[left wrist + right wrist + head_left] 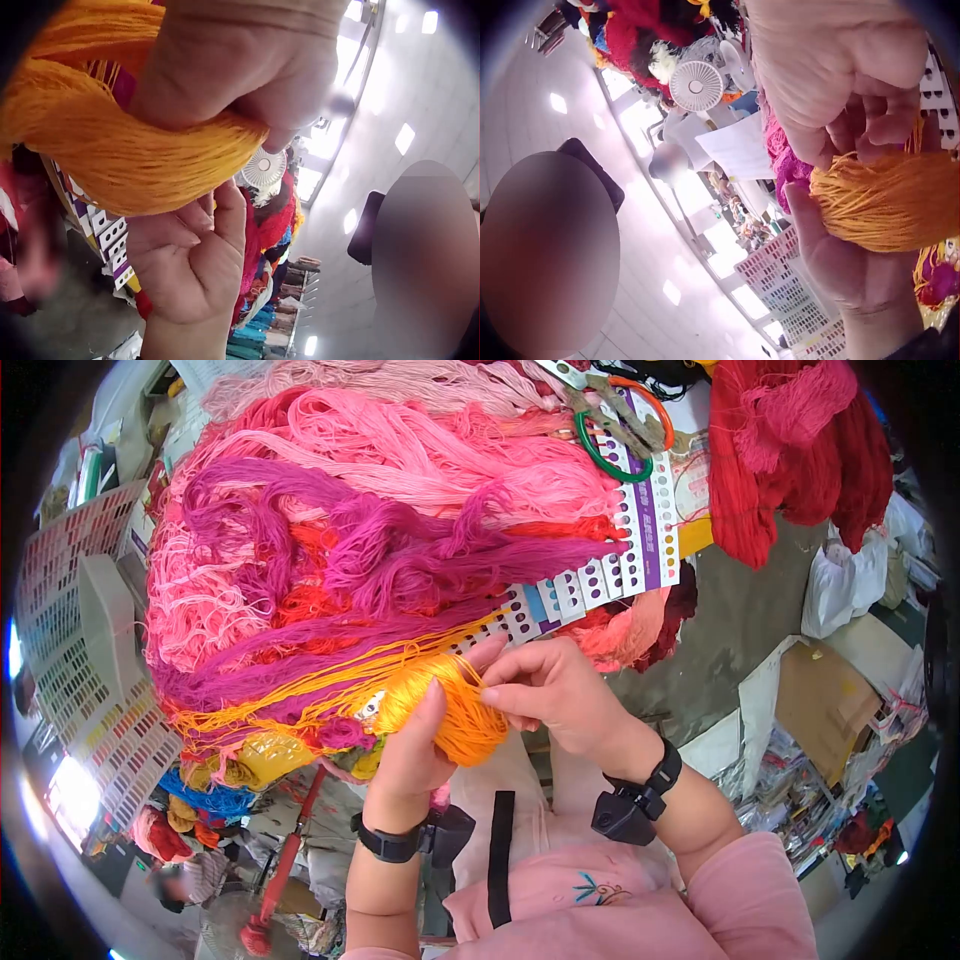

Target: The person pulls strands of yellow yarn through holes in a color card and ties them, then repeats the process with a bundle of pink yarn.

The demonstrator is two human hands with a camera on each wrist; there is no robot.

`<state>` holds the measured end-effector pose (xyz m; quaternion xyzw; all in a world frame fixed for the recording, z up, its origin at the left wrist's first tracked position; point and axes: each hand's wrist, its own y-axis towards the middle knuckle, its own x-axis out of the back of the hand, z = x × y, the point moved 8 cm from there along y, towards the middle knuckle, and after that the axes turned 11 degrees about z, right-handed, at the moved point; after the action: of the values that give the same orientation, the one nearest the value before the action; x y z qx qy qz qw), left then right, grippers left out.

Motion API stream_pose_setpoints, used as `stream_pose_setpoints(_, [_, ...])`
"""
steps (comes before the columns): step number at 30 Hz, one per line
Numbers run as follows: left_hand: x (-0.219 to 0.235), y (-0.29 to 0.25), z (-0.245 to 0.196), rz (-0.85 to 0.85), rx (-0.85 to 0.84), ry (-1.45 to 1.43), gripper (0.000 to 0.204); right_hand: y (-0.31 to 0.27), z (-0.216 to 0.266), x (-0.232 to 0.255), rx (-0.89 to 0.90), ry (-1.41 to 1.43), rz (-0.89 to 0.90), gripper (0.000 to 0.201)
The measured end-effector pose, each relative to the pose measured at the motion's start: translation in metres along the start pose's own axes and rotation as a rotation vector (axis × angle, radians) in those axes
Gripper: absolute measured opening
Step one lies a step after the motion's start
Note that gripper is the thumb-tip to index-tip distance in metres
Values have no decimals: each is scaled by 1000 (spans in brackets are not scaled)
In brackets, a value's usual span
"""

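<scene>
Left hand (412, 748) is gripping the skein (468, 718), seemingly steadying it so the right hand (562, 695) is pinching its edge freely.

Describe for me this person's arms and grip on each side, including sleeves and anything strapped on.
The right arm has a loose pink sleeve; pink cloth edges the left arm. Each wrist wears a black band with an angular black box. The left grip and right grip are gloveless. No cables show.
</scene>
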<state>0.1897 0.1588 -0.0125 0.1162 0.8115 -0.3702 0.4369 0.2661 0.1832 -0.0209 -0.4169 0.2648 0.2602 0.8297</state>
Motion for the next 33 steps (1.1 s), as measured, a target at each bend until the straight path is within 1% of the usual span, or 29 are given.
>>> stream_pose_setpoints(1, [-1, 1, -2, -1, 4, 1, 57, -1, 1, 2, 24, 57, -3, 6])
stream_pose_setpoints(2, [-5, 3, -6, 27, -13, -63, 57, -2, 2, 5, 48, 113, -5, 6])
stream_pose_setpoints(3, [-8, 5, -9, 56, -31, -127, 57, -2, 2, 6, 49, 114, -7, 6])
stream_pose_setpoints(4, [-7, 5, -7, 57, -28, -127, 57, -3, 1, 8, 53, 139, -17, 5])
stream_pose_setpoints(6, [-4, 4, -10, 40, -99, 34, 49, -4, 1, 10, 58, 165, -30, 5])
stream_pose_setpoints(7, [-4, 5, -10, 40, -98, 34, 49, -3, 2, 10, 61, 187, -26, 5])
stream_pose_setpoints(9, [3, 5, -5, -79, -5, 121, 39, -3, 1, 10, 64, 210, -23, 5])
stream_pose_setpoints(10, [4, 6, -4, -78, -3, 121, 39, -3, 0, 12, 63, 169, -30, 5])
stream_pose_setpoints(12, [8, 6, -4, -107, -46, 40, 31, -5, 0, 14, 63, 129, -42, 5])
stream_pose_setpoints(14, [6, 7, -3, -119, -28, 39, 31, -5, 2, 12, 36, 48, -43, 4])
stream_pose_setpoints(18, [9, 8, 0, -142, 2, 16, 31, -6, -1, 15, -23, -27, -42, 4])
stream_pose_setpoints(20, [8, 9, 1, -152, 15, 4, 29, -8, 11, 14, 173, 121, -68, 4])
stream_pose_setpoints(21, [8, 9, 3, -162, 25, -9, 28, -8, 5, 16, 174, 120, -70, 4])
stream_pose_setpoints(23, [12, 8, 2, -165, 8, -16, 25, -15, 19, 18, 454, -174, -104, 5])
stream_pose_setpoints(24, [16, 5, 1, -171, -8, -23, 24, -19, 19, 20, 453, -175, -104, 5])
stream_pose_setpoints(25, [27, 0, 4, -170, -9, -25, 24, -21, 15, 22, 379, 133, -31, 4])
stream_pose_setpoints(26, [40, -7, 1, -90, -131, -224, 20, -26, 12, 20, 298, 438, 43, 4])
stream_pose_setpoints(27, [48, -15, -8, -6, -251, -423, 19, -36, 16, 23, 285, 625, 52, 3])
stream_pose_setpoints(28, [47, -24, -24, 89, -345, -827, 18, -49, 25, 35, 313, 573, 56, 2])
stream_pose_setpoints(29, [93, -60, -42, -393, -459, -331, 20, -67, 33, 52, 341, 519, 59, 3])
stream_pose_setpoints(30, [123, -85, -53, -123, -572, -636, 24, -91, 42, 89, 326, 264, -86, 6])
stream_pose_setpoints(31, [175, -134, -41, -125, -569, -642, 24, -129, 64, 135, 408, 120, -383, 6])
stream_pose_setpoints(32, [279, -223, -71, -825, -638, 27, 24, -159, 101, 176, 599, 194, -310, 5])
stream_pose_setpoints(33, [271, -225, -72, -556, -601, -231, 23, -207, 119, 234, 622, 666, -371, 5])
